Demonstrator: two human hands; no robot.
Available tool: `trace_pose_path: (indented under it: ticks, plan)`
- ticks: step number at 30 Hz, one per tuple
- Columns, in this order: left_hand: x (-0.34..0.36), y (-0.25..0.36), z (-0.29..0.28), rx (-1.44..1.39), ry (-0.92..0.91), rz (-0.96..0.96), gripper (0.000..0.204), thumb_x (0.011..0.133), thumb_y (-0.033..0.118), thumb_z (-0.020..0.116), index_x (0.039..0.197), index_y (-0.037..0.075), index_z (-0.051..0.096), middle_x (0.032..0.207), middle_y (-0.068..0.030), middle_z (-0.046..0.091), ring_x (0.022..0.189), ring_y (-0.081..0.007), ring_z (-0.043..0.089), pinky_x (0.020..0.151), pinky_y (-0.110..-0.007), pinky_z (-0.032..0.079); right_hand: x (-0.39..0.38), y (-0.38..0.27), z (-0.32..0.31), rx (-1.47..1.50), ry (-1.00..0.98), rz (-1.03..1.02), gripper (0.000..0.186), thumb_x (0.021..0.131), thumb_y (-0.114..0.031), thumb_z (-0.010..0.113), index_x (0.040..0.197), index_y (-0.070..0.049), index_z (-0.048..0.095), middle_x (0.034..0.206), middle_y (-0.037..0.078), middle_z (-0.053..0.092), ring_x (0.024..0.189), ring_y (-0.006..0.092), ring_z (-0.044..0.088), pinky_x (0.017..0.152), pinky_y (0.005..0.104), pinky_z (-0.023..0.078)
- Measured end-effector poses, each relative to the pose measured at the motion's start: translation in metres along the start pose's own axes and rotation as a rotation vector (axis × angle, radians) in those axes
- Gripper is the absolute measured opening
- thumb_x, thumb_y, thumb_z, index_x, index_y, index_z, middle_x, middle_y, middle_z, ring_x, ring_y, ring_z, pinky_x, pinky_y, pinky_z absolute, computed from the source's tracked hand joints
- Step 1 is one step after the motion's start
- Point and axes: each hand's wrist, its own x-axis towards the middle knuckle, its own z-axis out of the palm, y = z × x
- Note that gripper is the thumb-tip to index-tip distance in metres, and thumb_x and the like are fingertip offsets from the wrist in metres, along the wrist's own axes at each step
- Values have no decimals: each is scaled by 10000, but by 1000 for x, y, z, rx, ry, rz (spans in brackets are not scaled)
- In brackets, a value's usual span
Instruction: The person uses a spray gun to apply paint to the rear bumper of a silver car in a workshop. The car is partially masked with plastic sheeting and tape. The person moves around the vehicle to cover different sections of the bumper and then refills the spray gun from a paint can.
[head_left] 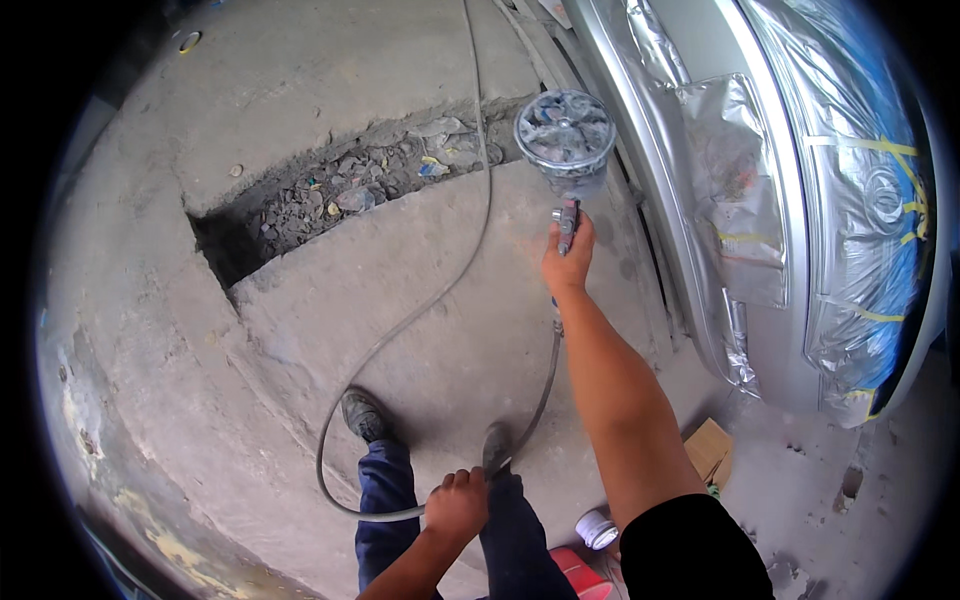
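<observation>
Right hand [567, 262] grasping a spray gun [567, 220], held over the concrete floor [340, 310] between the right end of the pit [228, 245] and the silver car [795, 230]; left hand [457, 504] clenched around the hose [488, 195].

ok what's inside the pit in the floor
The pit holds grey rubble mixed with a few crumpled coloured scraps. What lies beneath the rubble is covered, the left end is too dark to make out, and the grey hose hides a thin strip where it crosses.
</observation>
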Motion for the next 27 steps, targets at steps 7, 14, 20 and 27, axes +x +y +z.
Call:
trace_pose_path:
  ticks: [7,14,20,27]
  plan:
    - [-68,-48,-38,276,-391,38,153,855,231,567,900,90,603,790,-102,609,727,-247,624,579,-387,486,-191,67,-163,-161,167,310,476,854,-70,572,1287,46,409,1131,191,488,1036,309,488,893,402,393]
    - [-172,-141,-40,513,-75,146,234,830,279,552,932,86,638,837,-147,620,811,-341,606,764,-560,437,-297,-22,-241,159,290,555,576,902,-122,558,1388,46,297,1357,206,400,1277,311,394,1067,378,296]
    - [-265,-280,-42,796,356,128,165,813,214,550,837,66,620,776,-134,586,773,-299,582,728,-491,435,-311,-112,-278,442,219,501,531,889,-150,590,1340,24,371,1253,179,502,1167,293,495,995,374,367]
    - [-382,-253,-89,796,437,210,64,814,125,548,812,62,560,817,-122,537,797,-276,554,745,-475,432,-375,-211,-410,564,169,396,411,882,-177,615,1232,-9,481,1050,146,584,997,261,553,881,358,420]
